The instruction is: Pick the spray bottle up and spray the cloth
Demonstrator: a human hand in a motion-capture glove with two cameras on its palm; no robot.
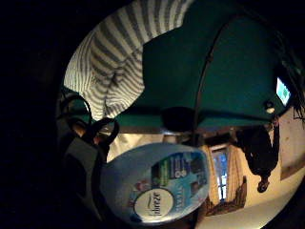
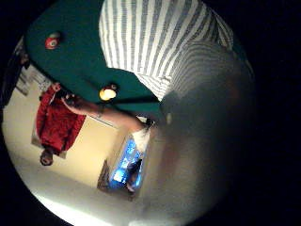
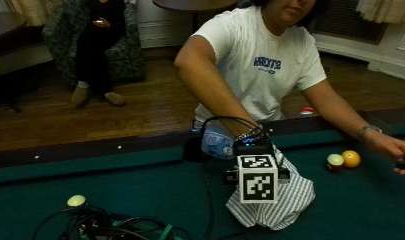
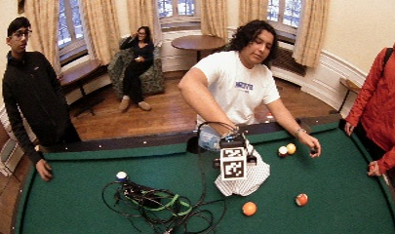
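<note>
The person in the white T-shirt leans over the green pool table, and the gloved right hand is raised just above a crumpled grey-and-white striped cloth lying on the felt near the rail. That hand has a Febreze spray bottle in it; from the outside only a pale blue rounded part with a label shows beside the wrist. The little-finger palm view shows the bottle close against the palm, its label reading "febreze" in a white oval, with smaller print too fine to read. How the fingers wrap it I can't see clearly, but the bottle is up off the table in that hand. The shirt carries blue lettering across the chest that I can't make out. The person's bare left hand rests on the felt, near a yellow ball and a red-and-white ball that sit touching each other.
</note>
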